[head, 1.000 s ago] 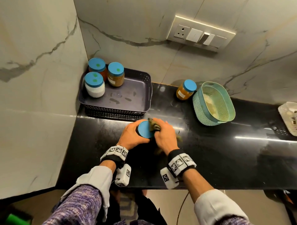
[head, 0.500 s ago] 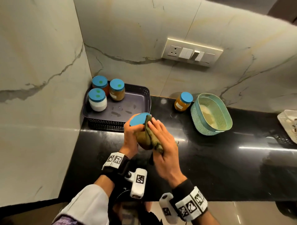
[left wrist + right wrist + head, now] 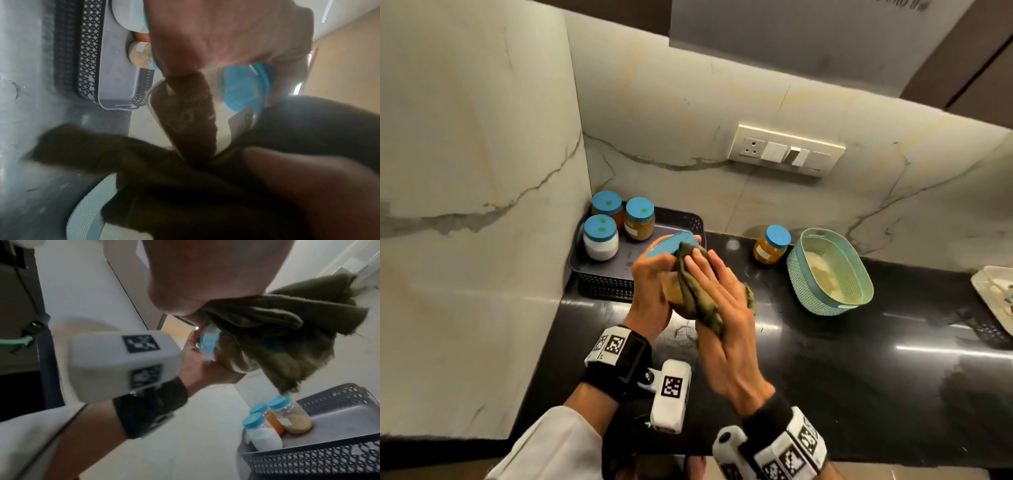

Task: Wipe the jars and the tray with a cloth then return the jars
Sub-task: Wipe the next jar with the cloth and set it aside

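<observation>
My left hand (image 3: 652, 291) grips a glass jar with a blue lid (image 3: 669, 247), tilted and lifted above the black counter. My right hand (image 3: 717, 294) lies with straight fingers over an olive-green cloth (image 3: 697, 301), pressing it against the jar's side. In the left wrist view the jar (image 3: 230, 104) and the cloth (image 3: 164, 186) fill the frame. The right wrist view shows the cloth (image 3: 277, 331) draped over the jar's lid (image 3: 208, 342). Three blue-lidded jars (image 3: 619, 226) stand in the far-left corner of the dark tray (image 3: 602, 274). Another jar (image 3: 771, 245) stands on the counter.
A teal mesh basket (image 3: 828, 274) sits right of the lone jar. A white tray (image 3: 993, 291) lies at the right edge. Marble walls close in the left and back, with a switch panel (image 3: 786, 152) on the back wall. The tray's right half is wet and bare.
Both hands lifted the jar off the counter and tilted it. The right hand went from the lid down over the jar's side with the cloth. The head view rose.
</observation>
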`<state>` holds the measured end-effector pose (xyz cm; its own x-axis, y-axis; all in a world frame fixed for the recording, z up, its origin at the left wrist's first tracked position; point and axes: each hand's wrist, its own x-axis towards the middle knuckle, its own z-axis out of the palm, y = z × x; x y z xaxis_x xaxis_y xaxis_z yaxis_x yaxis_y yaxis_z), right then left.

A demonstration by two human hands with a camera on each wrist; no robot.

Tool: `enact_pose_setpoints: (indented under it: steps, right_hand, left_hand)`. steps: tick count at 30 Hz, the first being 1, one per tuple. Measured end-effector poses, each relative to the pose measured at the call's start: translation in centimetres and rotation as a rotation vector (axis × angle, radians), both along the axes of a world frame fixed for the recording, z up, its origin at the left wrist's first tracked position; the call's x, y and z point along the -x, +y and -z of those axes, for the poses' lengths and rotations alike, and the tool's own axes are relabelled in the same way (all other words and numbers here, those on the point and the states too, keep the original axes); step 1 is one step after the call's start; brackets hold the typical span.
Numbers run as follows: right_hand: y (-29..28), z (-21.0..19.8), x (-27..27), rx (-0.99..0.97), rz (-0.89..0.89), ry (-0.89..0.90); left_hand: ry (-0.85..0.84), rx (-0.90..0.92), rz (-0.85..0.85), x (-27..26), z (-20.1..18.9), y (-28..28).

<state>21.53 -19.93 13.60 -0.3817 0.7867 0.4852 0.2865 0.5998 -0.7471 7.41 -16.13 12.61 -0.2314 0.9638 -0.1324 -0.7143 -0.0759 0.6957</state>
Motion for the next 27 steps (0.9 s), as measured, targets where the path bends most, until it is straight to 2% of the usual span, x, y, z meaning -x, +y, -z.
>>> enact_pose_setpoints:
  steps: [1,3,5,9,11,13,15,17,19,22,23,26,27]
  right_hand:
    - [0.2,0.1,0.2,-0.001,-0.008,0.015]
    - [2.2,-1.0,0.8,0.242,-0.016,0.221]
    - [3.9,-2.2,0.9,0.401,0.021,0.297]
    - [1.7,-3.0,0.6,0.184,-0.001,0.233]
    - [0.6,-2.0,0.4,0.074,-0.018,0.125]
    - [1.5,-1.9,0.6,0.131,-0.028,0.171]
    - [3.5,-3.0,0.6,0.354,-0.013,0.304]
    - [3.4,-4.1,0.7,0.363,-0.007,0.29]
    - [1.3,-4.6,1.1,0.19,-0.008,0.205]
    - [-0.5,-2.5,1.1,0.019,-0.005,0.091]
    - [0.3,-2.3,1.0,0.042,-0.006,0.129]
    - [2.8,-3.8,0.7,0.348,0.006,0.291]
    - [2.6,-4.1,0.7,0.363,0.012,0.305]
  left_hand:
    - [0.01,0.002,0.001,-0.1,-0.2,-0.1]
    - [0.064,0.006,0.024,-0.4,-0.9,-0.6]
    - [0.1,-0.033,0.043,-0.4,-1.5,-0.8]
    - [0.077,-0.112,0.056,0.5,-3.2,-0.9]
    - [0.066,-0.097,0.041,0.5,-3.5,-0.9]
    - [0.08,-0.066,0.041,0.2,-3.6,-1.1]
    - [0.106,-0.073,0.044,0.1,-4.0,-1.3]
    - [0.064,-0.112,0.06,0.3,-4.6,-1.1]
    - [0.026,-0.131,0.064,0.9,-5.2,-0.5]
    - [0.013,-0.101,0.079,1.2,-5.0,-0.4]
    - [0.013,-0.079,0.088,1.0,-4.8,-0.5]
    - [0.045,-0.053,0.089,0.5,-4.3,-1.0]
    - [0.058,-0.054,0.077,0.4,-4.5,-0.9]
